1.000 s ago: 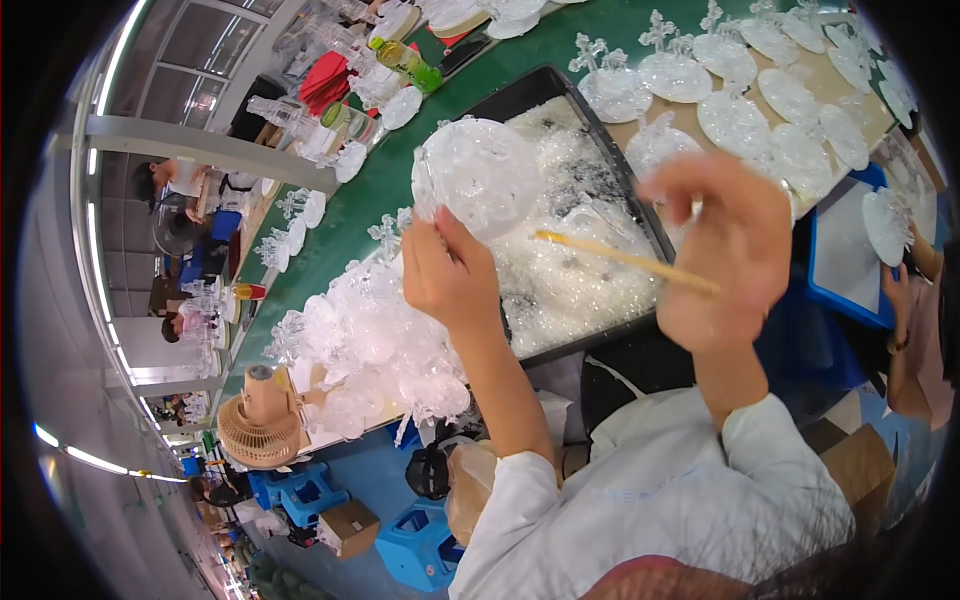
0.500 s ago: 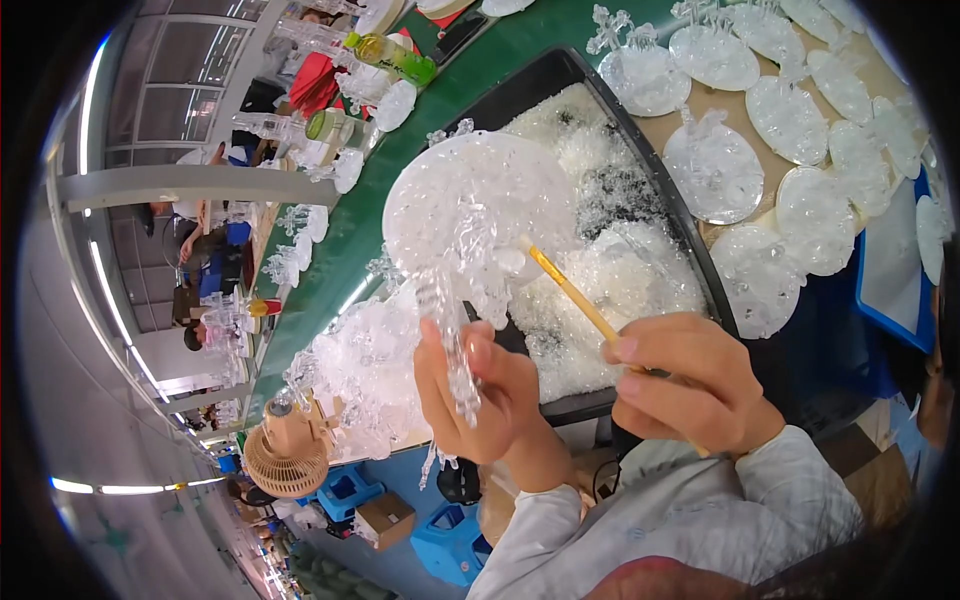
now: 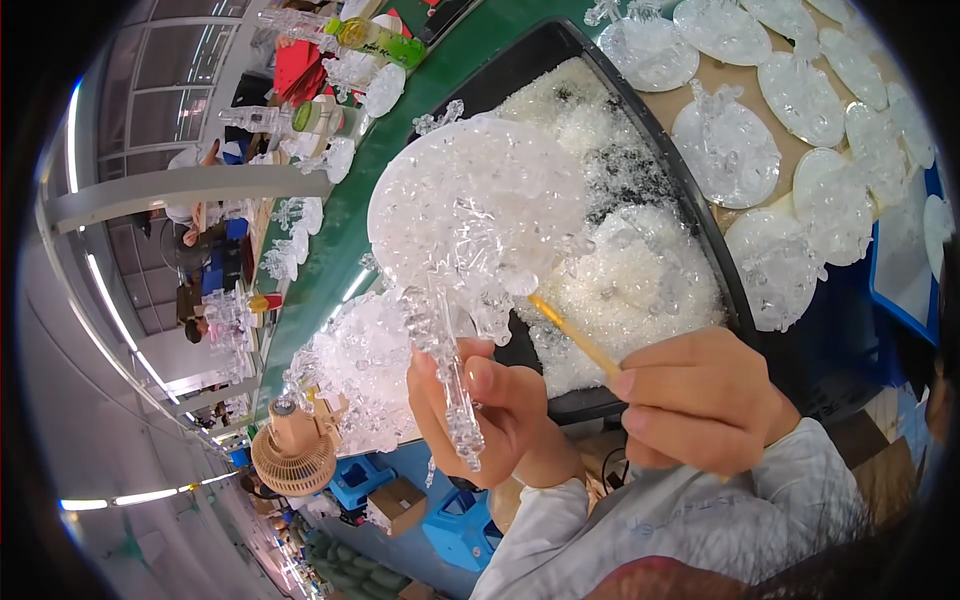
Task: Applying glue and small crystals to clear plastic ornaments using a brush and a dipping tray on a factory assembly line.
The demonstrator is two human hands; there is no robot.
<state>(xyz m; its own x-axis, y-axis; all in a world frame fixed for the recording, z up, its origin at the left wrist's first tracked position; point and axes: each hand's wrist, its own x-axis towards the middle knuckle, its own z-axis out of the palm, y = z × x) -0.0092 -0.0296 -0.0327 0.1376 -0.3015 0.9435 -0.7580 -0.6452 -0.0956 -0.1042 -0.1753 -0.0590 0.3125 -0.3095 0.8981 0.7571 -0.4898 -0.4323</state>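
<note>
My left hand [image 3: 490,410] grips the stem of a clear plastic disc-shaped moulding [image 3: 478,205] studded with small clear parts and holds it upright close to my face. My right hand [image 3: 700,400] holds a thin yellow stick [image 3: 572,335] whose tip touches the disc's lower right edge. Behind the disc lies a black tray [image 3: 528,60] filled with loose clear plastic pieces.
Several more clear discs [image 3: 725,150] lie in rows on the brown surface at the right. A heap of clear mouldings [image 3: 360,370] sits on the green table at the left. Bottles [image 3: 375,35], a small beige fan [image 3: 292,455], blue bins below and people at the far left are also in view.
The disc has come nearer and higher in front of me. My left hand's grip now sits lower on the stem, and the stick tip has moved up to the disc's edge.
</note>
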